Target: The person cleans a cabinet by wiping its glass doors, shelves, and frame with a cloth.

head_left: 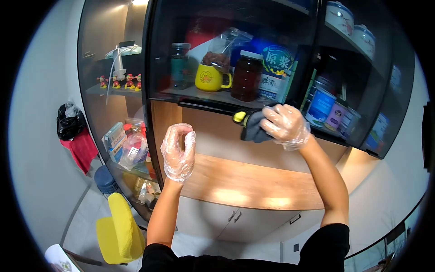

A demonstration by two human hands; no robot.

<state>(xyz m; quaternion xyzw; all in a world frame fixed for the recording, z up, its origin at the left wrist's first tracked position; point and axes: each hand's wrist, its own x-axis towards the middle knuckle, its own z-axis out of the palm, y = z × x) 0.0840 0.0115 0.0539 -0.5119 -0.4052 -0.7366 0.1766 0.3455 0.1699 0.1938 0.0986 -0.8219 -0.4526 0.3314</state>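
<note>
My right hand (286, 124), in a clear plastic glove, is closed around a dark grey cloth (257, 127) with a yellow and black patch at its left end. It is raised to the lower edge of the dark glass cabinet door (204, 106). My left hand (178, 152), also gloved, is held up above the wooden counter (253, 183), its fingers curved and the thumb apart, with nothing in it. Behind the glass stand a yellow mug (209, 78), a dark red jar with a white lid (247, 75) and a clear bottle (180, 66).
Right of the door, blue and purple cans (321, 106) stand on a shelf under white lidded jars (340, 18). Glass-fronted shelves on the left hold small red figurines (131, 81) and packaged goods (131, 145). A yellow chair (121, 231) stands at lower left. White cabinets (204, 215) lie below the counter.
</note>
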